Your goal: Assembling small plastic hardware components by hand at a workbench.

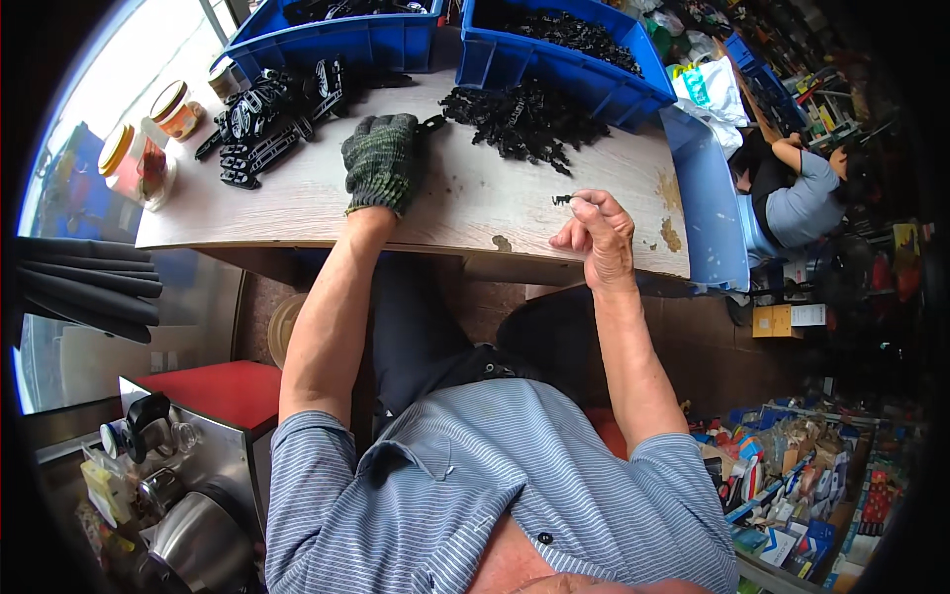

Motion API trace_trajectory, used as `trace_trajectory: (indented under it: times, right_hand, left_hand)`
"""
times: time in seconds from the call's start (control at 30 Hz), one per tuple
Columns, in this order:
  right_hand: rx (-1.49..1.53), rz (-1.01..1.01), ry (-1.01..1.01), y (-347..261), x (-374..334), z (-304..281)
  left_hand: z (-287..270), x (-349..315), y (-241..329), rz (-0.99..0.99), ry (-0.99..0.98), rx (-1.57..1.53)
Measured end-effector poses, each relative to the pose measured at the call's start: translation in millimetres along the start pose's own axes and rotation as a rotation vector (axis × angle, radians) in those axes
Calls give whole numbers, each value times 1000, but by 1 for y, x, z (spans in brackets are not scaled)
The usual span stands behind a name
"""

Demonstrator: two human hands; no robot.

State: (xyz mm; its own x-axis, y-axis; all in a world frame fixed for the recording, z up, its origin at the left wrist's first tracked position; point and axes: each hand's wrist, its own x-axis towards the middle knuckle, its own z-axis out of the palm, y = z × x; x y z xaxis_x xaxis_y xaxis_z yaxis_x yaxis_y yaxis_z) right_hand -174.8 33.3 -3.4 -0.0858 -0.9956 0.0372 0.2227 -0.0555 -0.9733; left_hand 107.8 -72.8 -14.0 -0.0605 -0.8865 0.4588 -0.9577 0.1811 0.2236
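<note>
My left hand (380, 163), in a dark green knitted work glove, is closed above the wooden tabletop. A black plastic part (432, 123) sticks out past its right side; the glove hides the rest. Bare, my right hand (600, 230) pinches a small black plastic clip (561, 200) between thumb and forefinger over the table's front right. A loose heap of similar small black pieces (524, 121) lies beyond it. To the left of my glove are piled several long black parts with pale edges (265, 124).
Two blue bins, one at the back left (336, 45) and one at the back right (564, 61), hold black parts. Lidded jars (139, 163) line the left edge. A light-blue crate (711, 203) stands off the right edge. Another person (807, 193) sits beyond it.
</note>
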Motion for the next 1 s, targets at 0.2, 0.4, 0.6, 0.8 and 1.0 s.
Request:
trace_trajectory:
  times: [0.2, 0.4, 0.6, 0.8, 1.0]
  right_hand:
    - [184, 2, -22, 2, 4, 4]
    - [207, 24, -95, 9, 7, 14]
    - [142, 78, -53, 6, 4, 14]
    - [72, 126, -38, 6, 9, 17]
    - [101, 193, -103, -1, 9, 16]
  left_hand:
    - [0, -50, 44, -78, -43, -1175]
    - [-22, -69, 87, -293, -570, -1601]
    - [-20, -67, 97, -201, -563, -1556]
    - [-23, -65, 95, -258, -579, -1507]
    - [-29, -60, 103, -432, -570, -1555]
